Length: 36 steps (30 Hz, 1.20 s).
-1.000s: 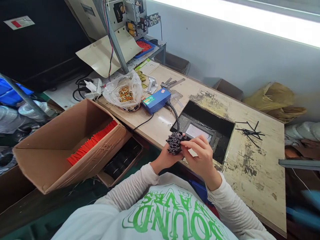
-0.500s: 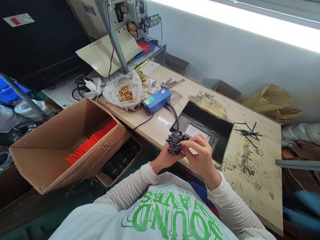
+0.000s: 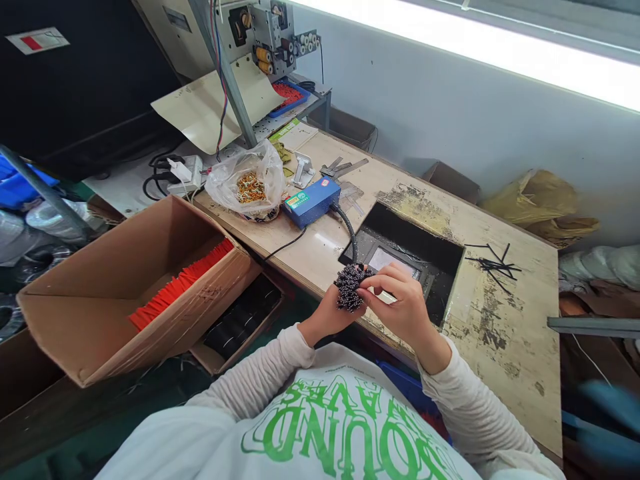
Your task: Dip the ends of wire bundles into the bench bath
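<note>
A bundle of thin black wires (image 3: 351, 288) with shiny tips stands up in my left hand (image 3: 327, 316), whose fingers wrap round it. My right hand (image 3: 400, 297) is at the bundle's right side, thumb and index finger pinched together at its edge; what they hold, if anything, is too small to make out. Beyond the hands, a blue box-shaped device (image 3: 313, 202) sits on the wooden table (image 3: 520, 340), and its dark flexible tube (image 3: 350, 230) comes down to just behind the bundle. A rectangular recess (image 3: 445, 280) in the tabletop lies behind my right hand.
A cardboard box (image 3: 200, 293) with red pieces stands at the left. A plastic bag (image 3: 225, 180) of brass-coloured parts and metal calipers (image 3: 345, 167) lie farther back. Loose black strips (image 3: 495, 265) are on the table's right. A metal bar (image 3: 595, 326) juts in at the right edge.
My right hand has shifted slightly right and down along the bundle, and its fingertips are closer together. My left hand keeps its grip in nearly the same place.
</note>
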Each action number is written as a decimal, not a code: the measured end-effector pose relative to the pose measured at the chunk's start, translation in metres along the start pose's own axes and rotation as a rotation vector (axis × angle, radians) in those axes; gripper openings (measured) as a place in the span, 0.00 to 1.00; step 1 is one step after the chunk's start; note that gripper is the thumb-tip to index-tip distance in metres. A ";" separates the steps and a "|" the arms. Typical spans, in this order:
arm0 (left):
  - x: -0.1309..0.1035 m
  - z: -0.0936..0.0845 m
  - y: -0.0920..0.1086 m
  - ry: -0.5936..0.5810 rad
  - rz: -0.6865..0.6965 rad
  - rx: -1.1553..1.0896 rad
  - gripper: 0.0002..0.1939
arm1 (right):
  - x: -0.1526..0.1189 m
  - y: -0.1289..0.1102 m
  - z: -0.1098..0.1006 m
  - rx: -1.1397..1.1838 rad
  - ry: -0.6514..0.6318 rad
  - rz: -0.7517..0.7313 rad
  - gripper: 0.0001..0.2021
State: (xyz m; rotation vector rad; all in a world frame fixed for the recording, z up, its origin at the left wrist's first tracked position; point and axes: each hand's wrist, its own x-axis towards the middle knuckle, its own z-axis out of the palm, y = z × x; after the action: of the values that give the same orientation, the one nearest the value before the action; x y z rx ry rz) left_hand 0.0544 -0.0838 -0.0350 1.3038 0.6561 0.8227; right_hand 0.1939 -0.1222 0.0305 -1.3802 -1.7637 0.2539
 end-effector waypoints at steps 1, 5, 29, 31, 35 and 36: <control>0.000 0.000 0.000 -0.002 0.006 0.009 0.29 | 0.000 0.000 0.000 0.004 -0.006 0.009 0.04; 0.000 0.000 -0.001 0.000 0.021 0.024 0.31 | 0.000 -0.002 -0.001 0.017 -0.023 0.052 0.06; 0.000 -0.001 -0.002 -0.002 -0.092 0.030 0.13 | -0.005 0.002 0.011 -0.049 0.008 -0.110 0.06; 0.000 -0.001 -0.001 0.007 -0.094 0.033 0.13 | -0.005 0.003 0.013 -0.048 0.026 -0.114 0.06; -0.001 0.001 0.000 0.009 -0.094 0.012 0.13 | -0.006 0.004 0.016 -0.038 0.076 -0.104 0.07; -0.001 0.002 0.000 0.007 -0.100 0.001 0.13 | -0.006 0.004 0.016 -0.031 0.085 -0.103 0.07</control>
State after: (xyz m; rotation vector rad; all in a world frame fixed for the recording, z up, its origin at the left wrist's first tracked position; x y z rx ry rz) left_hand 0.0556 -0.0854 -0.0342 1.2594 0.7216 0.7460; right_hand 0.1851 -0.1203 0.0153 -1.2984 -1.7686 0.1105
